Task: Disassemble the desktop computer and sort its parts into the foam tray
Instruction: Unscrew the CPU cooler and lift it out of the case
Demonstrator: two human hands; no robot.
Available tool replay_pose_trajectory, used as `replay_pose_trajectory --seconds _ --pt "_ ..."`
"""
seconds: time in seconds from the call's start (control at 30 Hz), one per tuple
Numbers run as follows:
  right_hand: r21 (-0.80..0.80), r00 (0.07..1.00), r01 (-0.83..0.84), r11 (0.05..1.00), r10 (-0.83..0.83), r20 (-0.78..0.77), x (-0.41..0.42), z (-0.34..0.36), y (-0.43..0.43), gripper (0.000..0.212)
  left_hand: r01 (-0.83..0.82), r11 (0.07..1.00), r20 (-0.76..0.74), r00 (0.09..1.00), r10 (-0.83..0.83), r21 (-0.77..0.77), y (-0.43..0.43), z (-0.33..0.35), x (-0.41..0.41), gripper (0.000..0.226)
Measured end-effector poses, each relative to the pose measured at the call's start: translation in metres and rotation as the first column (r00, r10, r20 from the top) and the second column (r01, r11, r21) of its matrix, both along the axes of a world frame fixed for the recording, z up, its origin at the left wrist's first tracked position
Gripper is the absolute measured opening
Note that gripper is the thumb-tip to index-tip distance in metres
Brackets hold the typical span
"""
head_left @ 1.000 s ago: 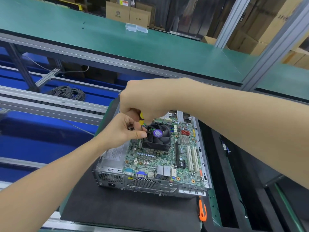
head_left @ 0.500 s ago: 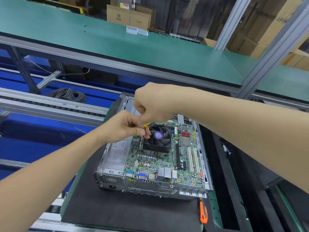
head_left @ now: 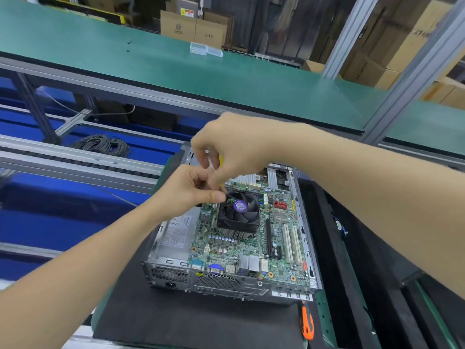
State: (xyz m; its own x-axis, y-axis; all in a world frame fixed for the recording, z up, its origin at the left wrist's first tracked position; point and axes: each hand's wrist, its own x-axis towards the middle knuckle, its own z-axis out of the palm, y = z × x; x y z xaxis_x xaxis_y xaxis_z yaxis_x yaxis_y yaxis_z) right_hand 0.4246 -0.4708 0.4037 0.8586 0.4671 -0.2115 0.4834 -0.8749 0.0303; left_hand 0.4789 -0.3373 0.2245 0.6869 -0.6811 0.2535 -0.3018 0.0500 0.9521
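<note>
Case (head_left: 171,270) lies open on black mat (head_left: 176,318), rear ports toward 6 o'clock. Board (head_left: 276,238) seated inside; fan (head_left: 239,210) sits on it, purple hub label up, heatsink fins visible under its 6 o'clock edge. Both hands meet at the fan's 11 o'clock corner. Right hand (head_left: 234,147) comes in from 3 o'clock, above the left, fingers curled down round a yellow tool (head_left: 221,161); only a sliver of yellow shows between the fingers, motion-blurred, tip hidden. Left hand (head_left: 186,190) comes in from 8 o'clock, fingers curled tight, thumb tip just beside the fan's corner; cannot tell whether it pinches anything. Orange tool (head_left: 307,323) lies at the case's 5 o'clock, near the mat edge. Black tray (head_left: 334,248) just beside the case at 3 o'clock. Cable coil (head_left: 100,146) at 10 o'clock, well apart.
</note>
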Motion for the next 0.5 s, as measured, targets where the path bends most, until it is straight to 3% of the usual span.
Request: replay_pose_trajectory --seconds 0.13,0.2,0.33,0.5 --pt "0.257 0.949 0.210 0.943 -0.260 0.178 0.003 0.014 -0.013 0.015 -0.100 0.992 0.027 0.994 0.102 -0.074 -0.003 0.011 0.011 0.020" --pt "0.307 0.918 0.293 0.906 -0.356 0.174 0.007 0.020 -0.025 0.011 -0.123 0.991 0.087 0.989 0.119 0.046 -0.002 0.011 0.018 0.032" --pt "0.316 0.885 0.382 0.869 -0.442 0.147 0.010 0.010 -0.037 0.011 -0.170 0.919 0.208 0.973 0.099 0.356 -0.002 -0.011 0.024 0.017" --pt "0.336 0.875 0.412 0.847 -0.471 0.111 0.015 -0.012 -0.038 0.013 -0.131 0.909 0.202 0.978 0.053 0.396 -0.002 -0.024 0.021 0.016"
